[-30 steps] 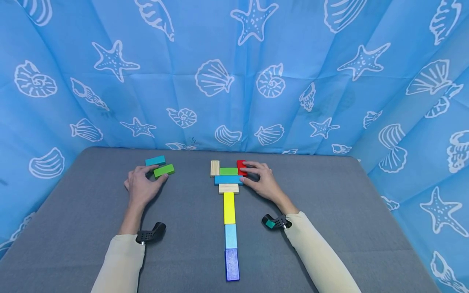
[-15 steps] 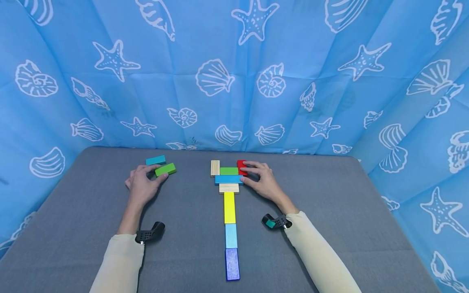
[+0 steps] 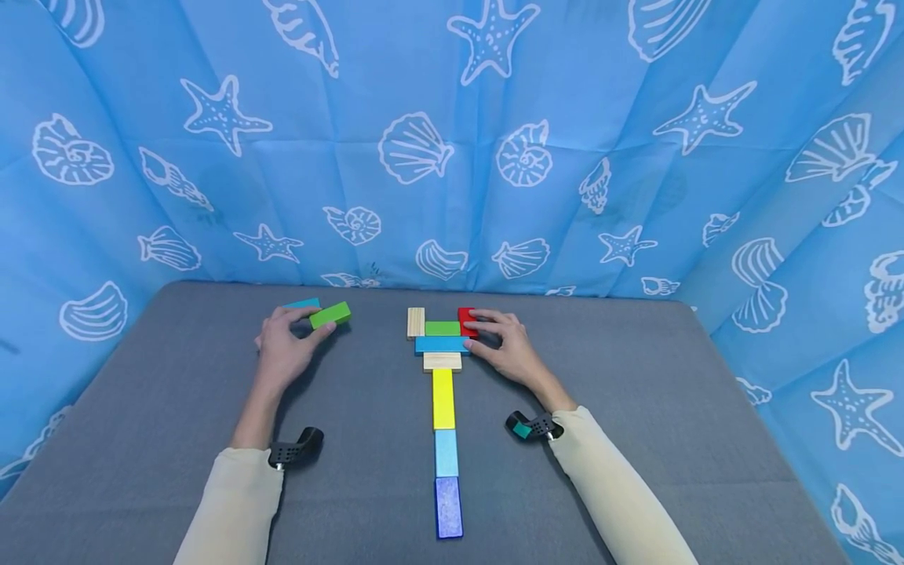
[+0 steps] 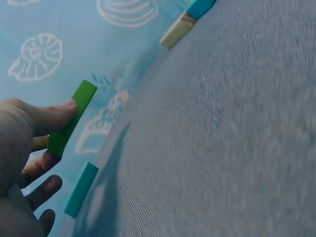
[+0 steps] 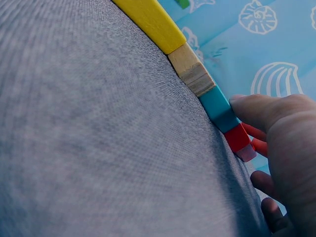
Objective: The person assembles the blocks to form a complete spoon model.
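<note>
My left hand (image 3: 284,345) pinches a green wooden block (image 3: 329,315) between thumb and fingers. In the left wrist view that green block (image 4: 73,118) is tilted and raised above the table. Just behind the hand lies a teal block (image 3: 304,303), partly hidden. My right hand (image 3: 510,349) rests at the head of a row of blocks. Its fingers touch a red block (image 3: 466,318), while its thumb is at the end of a blue block (image 3: 441,345). The right wrist view shows the thumb against the blue block (image 5: 217,107) and fingertips behind the red block (image 5: 237,138).
Beside the red block are another green block (image 3: 442,329) and an upright-lying natural wood block (image 3: 416,322). Below the blue one run a natural block (image 3: 442,362), then yellow (image 3: 443,399), light blue (image 3: 446,453) and dark blue (image 3: 448,507) blocks. A shell-patterned curtain (image 3: 452,212) borders the grey table (image 3: 565,486).
The left hand has raised the green block off the table and carried it slightly right and away from the teal block. The right hand stays where it was.
</note>
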A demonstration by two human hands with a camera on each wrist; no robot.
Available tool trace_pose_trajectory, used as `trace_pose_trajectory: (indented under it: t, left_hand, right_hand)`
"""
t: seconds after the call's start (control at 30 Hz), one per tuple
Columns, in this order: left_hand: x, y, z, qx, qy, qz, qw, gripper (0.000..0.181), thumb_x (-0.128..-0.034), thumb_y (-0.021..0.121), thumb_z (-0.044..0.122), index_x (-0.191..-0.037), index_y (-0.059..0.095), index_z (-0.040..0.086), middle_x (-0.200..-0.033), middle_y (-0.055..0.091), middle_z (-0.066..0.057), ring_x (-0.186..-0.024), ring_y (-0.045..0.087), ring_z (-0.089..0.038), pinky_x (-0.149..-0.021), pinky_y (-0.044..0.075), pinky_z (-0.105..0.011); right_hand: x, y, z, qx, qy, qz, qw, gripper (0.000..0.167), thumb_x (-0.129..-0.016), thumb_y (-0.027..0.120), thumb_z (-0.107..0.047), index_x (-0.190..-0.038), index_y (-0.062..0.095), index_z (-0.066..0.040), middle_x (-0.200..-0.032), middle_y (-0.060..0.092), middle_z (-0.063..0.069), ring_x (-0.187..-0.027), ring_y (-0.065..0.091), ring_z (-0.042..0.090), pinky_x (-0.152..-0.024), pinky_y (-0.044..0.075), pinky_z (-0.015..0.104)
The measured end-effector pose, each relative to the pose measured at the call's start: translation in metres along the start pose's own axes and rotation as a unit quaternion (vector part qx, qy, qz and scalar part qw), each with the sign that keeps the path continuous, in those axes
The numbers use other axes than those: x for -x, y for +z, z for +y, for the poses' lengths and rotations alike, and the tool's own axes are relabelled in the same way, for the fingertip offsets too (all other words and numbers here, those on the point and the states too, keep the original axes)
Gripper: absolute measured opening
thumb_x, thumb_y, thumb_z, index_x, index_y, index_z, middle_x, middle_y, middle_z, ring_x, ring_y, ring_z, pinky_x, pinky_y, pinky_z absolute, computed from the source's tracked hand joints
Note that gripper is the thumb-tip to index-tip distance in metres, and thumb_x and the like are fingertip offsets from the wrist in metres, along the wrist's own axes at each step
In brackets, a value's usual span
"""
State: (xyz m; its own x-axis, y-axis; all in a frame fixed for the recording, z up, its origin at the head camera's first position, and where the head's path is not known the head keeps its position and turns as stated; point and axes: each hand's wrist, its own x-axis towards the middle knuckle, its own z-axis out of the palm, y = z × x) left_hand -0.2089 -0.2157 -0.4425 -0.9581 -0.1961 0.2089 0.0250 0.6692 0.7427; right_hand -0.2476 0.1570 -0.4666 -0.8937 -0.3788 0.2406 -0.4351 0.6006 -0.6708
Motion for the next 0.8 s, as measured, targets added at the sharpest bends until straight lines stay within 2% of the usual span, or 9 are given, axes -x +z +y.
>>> trace_pose_trajectory:
  t: [0.37,0.8]
  left_hand:
    - [0.004,0.009,0.03,0.03,0.056,-0.013,0.9979,0.044,-0.0914,0.078,0.027,-0.127,0.069,0.002,-0.129,0.055,-0.025,-0.126,0.044,-0.047,-0.104,0.018,-0.072]
    - [0.015,0.024,0.061,0.042,0.086,-0.043,0.9944,0.044,-0.0889,0.081,0.026,-0.125,0.07,0.003,-0.128,0.056,-0.021,-0.122,0.047,-0.042,-0.107,0.019,-0.064]
  right_hand:
    - [0.0,0.0,0.0,0.003,-0.006,0.002,1.0,0.041,-0.093,0.075,-0.022,-0.132,0.069,-0.01,-0.146,0.055,0.007,-0.127,0.043,0.032,-0.104,0.03,0.055]
    - [0.0,0.0,0.001,0.0,-0.009,0.003,1.0,0.04,-0.094,0.075,-0.023,-0.131,0.07,-0.01,-0.146,0.055,0.008,-0.127,0.044,0.033,-0.104,0.03,0.056]
